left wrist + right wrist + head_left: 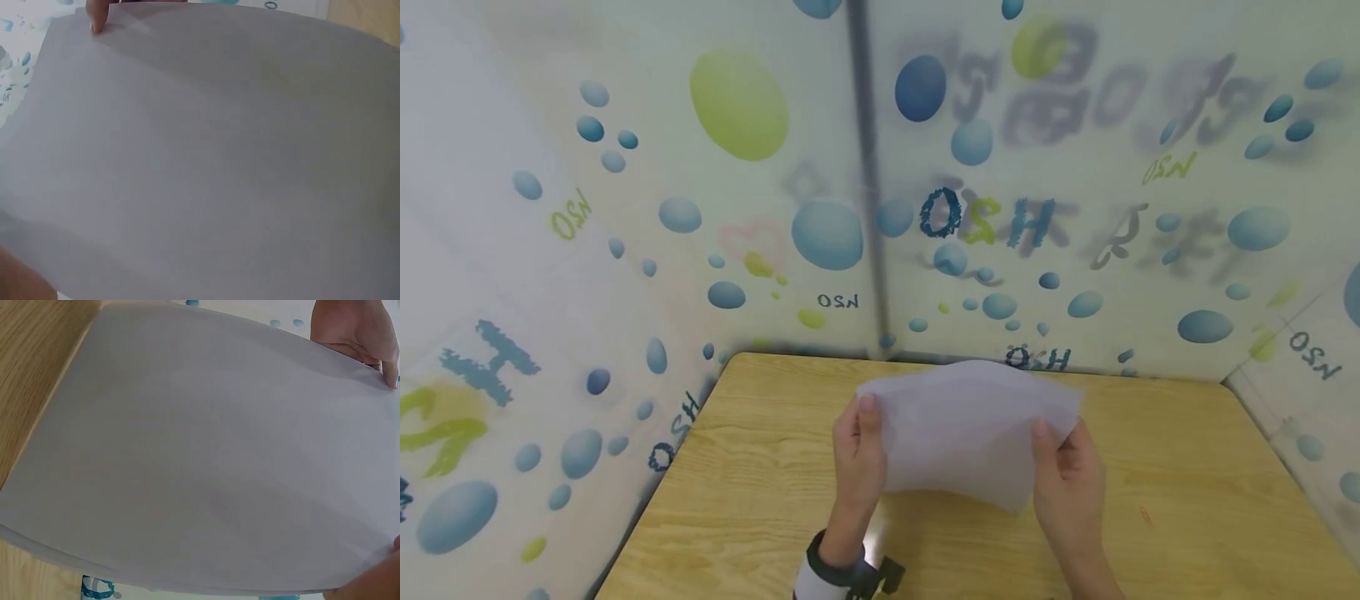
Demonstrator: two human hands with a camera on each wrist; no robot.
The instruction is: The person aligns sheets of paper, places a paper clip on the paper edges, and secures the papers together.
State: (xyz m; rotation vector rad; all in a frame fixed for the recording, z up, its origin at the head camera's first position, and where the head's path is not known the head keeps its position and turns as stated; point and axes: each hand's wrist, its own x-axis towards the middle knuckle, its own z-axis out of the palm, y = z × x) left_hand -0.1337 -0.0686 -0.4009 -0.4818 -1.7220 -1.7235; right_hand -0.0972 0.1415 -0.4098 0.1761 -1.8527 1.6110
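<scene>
A white sheet of paper [970,429] is held up over the wooden table [1187,475], slightly bowed. My left hand [863,433] pinches its left edge, thumb on the near face. My right hand [1054,450] pinches the right edge the same way. In the left wrist view the paper [212,162] fills the frame, with a fingertip [95,17] on its far top corner. In the right wrist view the paper [206,456] hides most of the table; my left hand [356,328] shows at its far edge and my right hand [378,581] at the bottom corner.
Walls of pale plastic sheeting printed with blue and green bubbles [827,233] close in the table at the back and on both sides. A dark vertical pole [867,167] runs behind the sheeting. A camera band [838,577] is on my left wrist.
</scene>
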